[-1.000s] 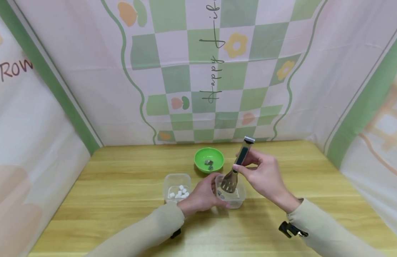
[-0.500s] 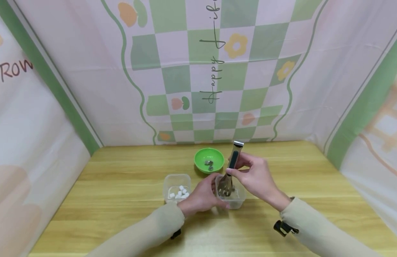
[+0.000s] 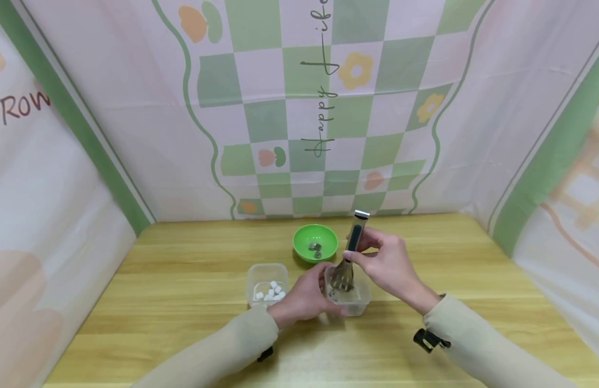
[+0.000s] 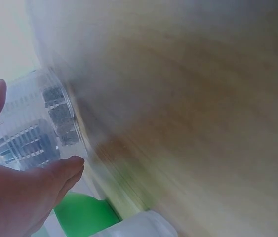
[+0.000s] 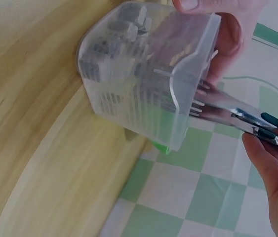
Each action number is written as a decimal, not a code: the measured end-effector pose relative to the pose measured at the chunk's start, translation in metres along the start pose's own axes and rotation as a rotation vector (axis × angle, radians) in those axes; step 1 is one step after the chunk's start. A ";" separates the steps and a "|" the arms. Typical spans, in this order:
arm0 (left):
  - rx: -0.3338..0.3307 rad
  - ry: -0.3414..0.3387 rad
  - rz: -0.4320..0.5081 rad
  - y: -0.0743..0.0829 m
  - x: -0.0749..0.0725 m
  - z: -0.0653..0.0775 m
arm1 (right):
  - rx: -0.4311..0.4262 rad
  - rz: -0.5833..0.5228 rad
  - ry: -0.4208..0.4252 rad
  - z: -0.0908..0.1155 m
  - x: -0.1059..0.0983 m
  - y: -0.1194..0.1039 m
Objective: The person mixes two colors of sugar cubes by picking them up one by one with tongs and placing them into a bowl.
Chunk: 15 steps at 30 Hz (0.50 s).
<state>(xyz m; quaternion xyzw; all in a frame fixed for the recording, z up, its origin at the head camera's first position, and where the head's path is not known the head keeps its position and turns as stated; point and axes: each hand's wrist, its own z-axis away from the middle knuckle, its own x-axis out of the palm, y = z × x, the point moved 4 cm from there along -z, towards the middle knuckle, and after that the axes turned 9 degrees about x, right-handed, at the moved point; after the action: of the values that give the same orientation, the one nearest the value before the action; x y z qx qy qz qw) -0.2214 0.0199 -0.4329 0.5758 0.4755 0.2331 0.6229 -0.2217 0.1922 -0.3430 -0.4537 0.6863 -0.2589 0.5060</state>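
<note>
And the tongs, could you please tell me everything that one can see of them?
The tongs look metallic and shiny, with dark inlays along the handle and two slotted heads. Pinched in the right grip, they lean, heads down inside the clear container with gray pieces. Whether they clasp one is unclear.

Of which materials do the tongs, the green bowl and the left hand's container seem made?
Tongs: shiny metal, perhaps stainless steel, by the bright highlights; dark grip inlay, plastic or rubber, unclear.
Green bowl: probably glossy plastic, by its even colour and soft highlights.
Container: translucent, probably plastic; the tongs show through its wall.
</note>
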 end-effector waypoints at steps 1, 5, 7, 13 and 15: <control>0.001 0.000 0.002 0.000 0.000 0.000 | 0.000 -0.001 0.002 0.000 -0.001 0.000; 0.006 0.000 0.002 -0.002 0.000 0.000 | 0.004 -0.004 -0.020 0.000 0.000 -0.001; 0.009 0.001 0.002 -0.002 0.000 0.000 | 0.004 -0.004 -0.038 0.000 0.002 -0.002; 0.002 0.001 -0.003 -0.003 0.001 -0.001 | 0.002 0.012 -0.041 -0.001 0.007 -0.002; 0.000 0.002 -0.004 -0.003 0.001 -0.001 | 0.003 0.017 -0.037 -0.002 0.007 -0.001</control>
<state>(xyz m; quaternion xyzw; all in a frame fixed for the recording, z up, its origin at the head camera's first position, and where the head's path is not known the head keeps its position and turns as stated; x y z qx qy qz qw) -0.2228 0.0201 -0.4359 0.5744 0.4776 0.2325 0.6229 -0.2232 0.1852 -0.3449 -0.4519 0.6803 -0.2472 0.5214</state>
